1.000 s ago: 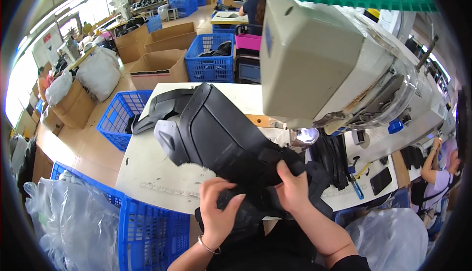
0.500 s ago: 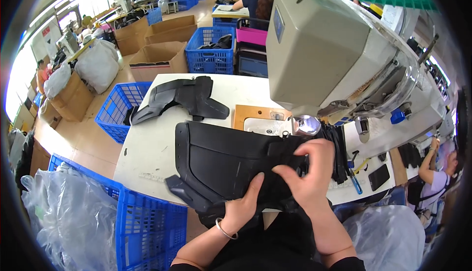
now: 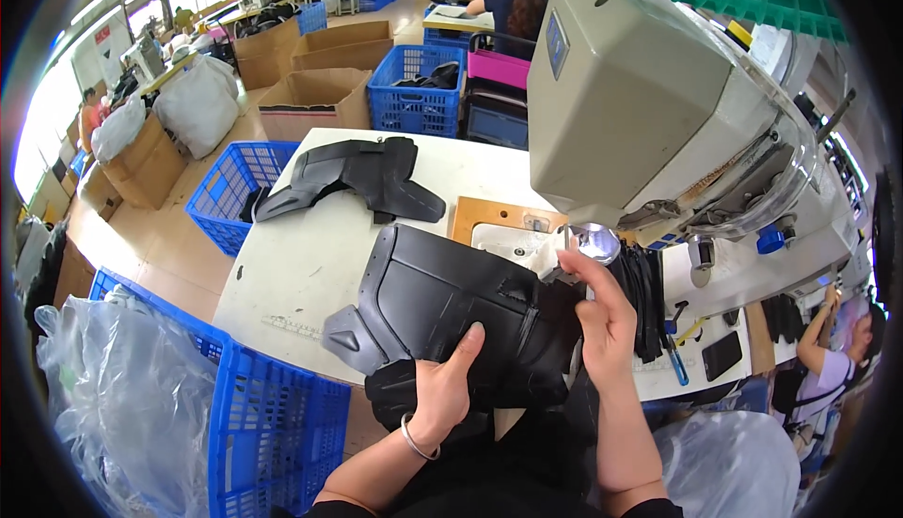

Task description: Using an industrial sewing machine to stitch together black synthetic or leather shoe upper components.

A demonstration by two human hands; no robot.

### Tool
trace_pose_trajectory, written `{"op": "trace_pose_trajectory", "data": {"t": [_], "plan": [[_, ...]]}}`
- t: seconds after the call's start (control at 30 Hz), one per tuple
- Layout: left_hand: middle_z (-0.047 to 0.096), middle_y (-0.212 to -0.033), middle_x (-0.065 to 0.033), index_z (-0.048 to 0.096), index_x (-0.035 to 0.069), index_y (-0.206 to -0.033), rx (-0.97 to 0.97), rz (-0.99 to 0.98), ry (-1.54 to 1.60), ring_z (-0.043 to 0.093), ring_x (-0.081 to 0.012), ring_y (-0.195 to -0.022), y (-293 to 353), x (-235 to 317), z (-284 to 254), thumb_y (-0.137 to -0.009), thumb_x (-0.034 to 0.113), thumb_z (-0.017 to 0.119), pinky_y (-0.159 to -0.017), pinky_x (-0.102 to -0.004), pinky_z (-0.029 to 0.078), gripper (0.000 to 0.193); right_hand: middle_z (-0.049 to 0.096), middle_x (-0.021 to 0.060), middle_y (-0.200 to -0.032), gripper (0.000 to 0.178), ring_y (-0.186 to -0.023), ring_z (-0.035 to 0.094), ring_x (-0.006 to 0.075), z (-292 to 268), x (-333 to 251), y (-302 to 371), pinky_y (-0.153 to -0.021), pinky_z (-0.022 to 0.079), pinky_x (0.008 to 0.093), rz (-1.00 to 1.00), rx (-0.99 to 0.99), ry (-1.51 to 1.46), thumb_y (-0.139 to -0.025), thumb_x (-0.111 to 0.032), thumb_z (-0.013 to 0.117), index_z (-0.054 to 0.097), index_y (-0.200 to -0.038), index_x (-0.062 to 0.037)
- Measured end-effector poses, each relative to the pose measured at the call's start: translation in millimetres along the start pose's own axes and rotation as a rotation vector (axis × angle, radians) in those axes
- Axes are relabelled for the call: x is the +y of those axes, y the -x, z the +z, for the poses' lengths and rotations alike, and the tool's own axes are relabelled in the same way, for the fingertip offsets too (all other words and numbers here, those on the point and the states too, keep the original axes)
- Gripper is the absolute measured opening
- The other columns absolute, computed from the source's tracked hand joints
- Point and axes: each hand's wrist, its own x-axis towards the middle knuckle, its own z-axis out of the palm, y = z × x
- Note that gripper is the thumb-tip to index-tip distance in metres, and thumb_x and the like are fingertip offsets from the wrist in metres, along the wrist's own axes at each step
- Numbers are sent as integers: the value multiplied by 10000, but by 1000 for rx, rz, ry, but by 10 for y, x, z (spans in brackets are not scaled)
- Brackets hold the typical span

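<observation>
A black moulded, stitched piece (image 3: 423,288), like a bag panel or padded gear part, lies across the near side of the white table. My left hand (image 3: 444,391) grips its near edge, thumb on top and the other fingers hidden underneath. At the panel's right end is my right hand (image 3: 607,325), its index finger stretched toward the small metal fittings of the sewing machine (image 3: 621,95); the thumb is apart from that finger, and nothing shows between them. Whether the fingertip touches metal or the panel, I cannot tell. Another black piece (image 3: 353,175) of similar make lies farther back.
The white table (image 3: 282,278) has a wooden inset (image 3: 467,219). Black strips (image 3: 641,283), a blue-handled tool (image 3: 678,366) and a phone (image 3: 723,347) lie right. Blue crates (image 3: 273,443) and cardboard boxes (image 3: 315,104) stand left and behind. A co-worker (image 3: 517,10) sits ahead.
My right hand has moved forward to the machine's fittings, its index finger straightening. The black panel has turned and tilted, with my left hand still on it. The view has shifted slightly.
</observation>
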Motion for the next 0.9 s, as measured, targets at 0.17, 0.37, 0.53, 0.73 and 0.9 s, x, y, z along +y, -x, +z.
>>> {"op": "trace_pose_trajectory", "data": {"t": [0.17, 0.37, 0.53, 0.73, 0.9], "plan": [[651, -1075, -17, 655, -7, -1144, -30, 24, -119, 591, -98, -971, 57, -69, 13, -943, 101, 677, -867, -262, 491, 229, 699, 113, -1139, 300, -1012, 660, 184, -110, -106, -165, -920, 490, 299, 115, -224, -21, -853, 14, 666, 694, -1145, -46], [653, -1082, -26, 654, -16, -1143, -92, 84, -170, 586, -98, -979, 129, -116, 25, -961, 120, 659, -870, -261, 488, 228, 721, 58, -908, 252, -805, 679, 159, -72, -239, -242, -777, 517, 298, 329, -292, 154, -833, -57, 734, 666, -1075, -41], [645, -1155, -60, 608, -3, -1221, -76, -70, -45, 617, -145, -1028, 42, 64, 12, -981, 91, 611, -918, -296, 508, 257, 705, 73, -986, 539, -840, 655, 130, -56, -138, -199, -789, 523, 294, 296, -144, -1, -843, -128, 758, 520, -1318, -39], [643, -1184, -77, 580, 0, -1258, -119, -197, 24, 641, -159, -1021, 42, 33, 67, -966, 61, 620, -870, -312, 548, 301, 692, 1, -857, 199, -811, 561, 31, -161, 53, 239, -697, 473, 235, 579, -211, -184, -914, -123, 692, 694, -1022, 45], [682, -1072, -54, 631, -5, -1187, -171, -304, -194, 658, -131, -911, 63, -32, -104, -919, 106, 706, -725, -256, 556, 299, 680, 1, -797, 188, -749, 552, 36, -183, 62, 227, -673, 468, 236, 454, -149, -68, -903, -129, 703, 698, -1005, 30]]}}
